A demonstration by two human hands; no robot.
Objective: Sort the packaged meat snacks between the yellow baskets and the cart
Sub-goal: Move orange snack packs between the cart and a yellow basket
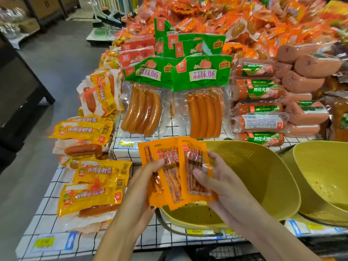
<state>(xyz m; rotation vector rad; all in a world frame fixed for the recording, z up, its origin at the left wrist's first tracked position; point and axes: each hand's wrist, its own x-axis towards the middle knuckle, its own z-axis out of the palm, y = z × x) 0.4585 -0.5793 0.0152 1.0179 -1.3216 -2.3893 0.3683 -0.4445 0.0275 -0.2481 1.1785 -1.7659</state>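
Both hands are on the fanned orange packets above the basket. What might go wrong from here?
The orange packets, fanned between left hand and right hand, could slip apart; one may land outside the near yellow basket. It sits tilted by the table's front edge, so dropped packets might tip it.

Two green sausage packs (202, 74) in the middle of the frame said 蒜味肠. The ham rolls (261, 90) at the right said 肘花火腿 on their green labels. A price tag (195, 231) near the bottom, under the yellow basket (263, 176), said 10.00.
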